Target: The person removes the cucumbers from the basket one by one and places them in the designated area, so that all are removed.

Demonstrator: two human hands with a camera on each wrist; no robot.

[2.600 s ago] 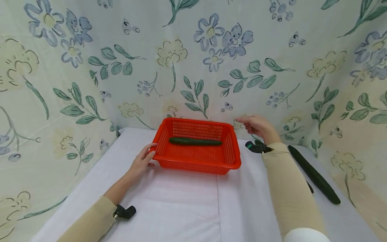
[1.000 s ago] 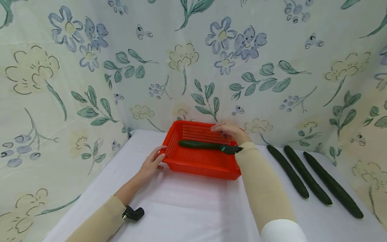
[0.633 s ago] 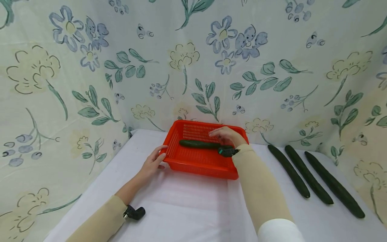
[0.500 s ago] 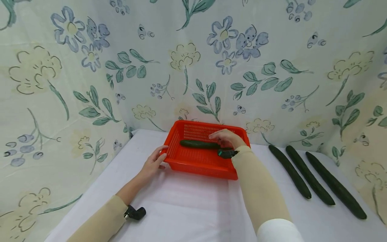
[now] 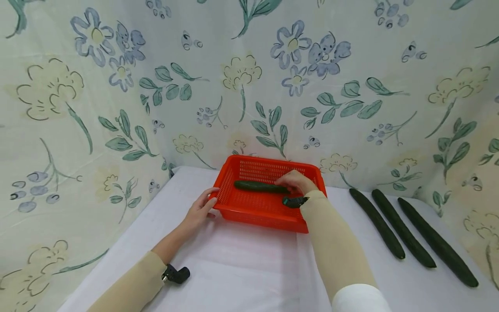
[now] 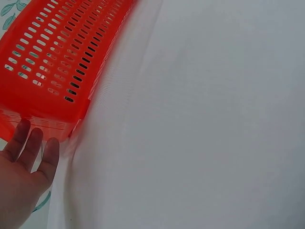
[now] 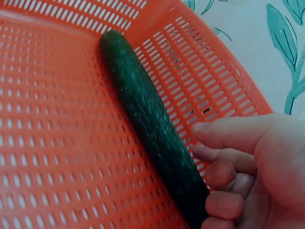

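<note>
A dark green cucumber (image 5: 255, 186) lies inside a shallow red perforated basket (image 5: 257, 219), along its far side. My left hand (image 5: 199, 208) holds the basket's left rim near the front corner. In the left wrist view its fingers (image 6: 31, 150) touch the basket's outer wall from below. My right hand (image 5: 297, 182) reaches down into the basket's right part and grips the cucumber's right end. In the right wrist view the right hand's curled fingers (image 7: 221, 174) lie at the cucumber (image 7: 145, 117) and hide its near end.
Three more cucumbers, a left one (image 5: 377, 223), a middle one (image 5: 403, 227) and a right one (image 5: 437, 242), lie side by side on the white tablecloth (image 5: 234, 277), right of the right forearm. A floral curtain (image 5: 249, 86) hangs close behind the basket.
My right hand has moved left over the basket's right rim, then down to the cucumber, its fingers curling in. My left hand stays at the rim. The head view has shifted right.
</note>
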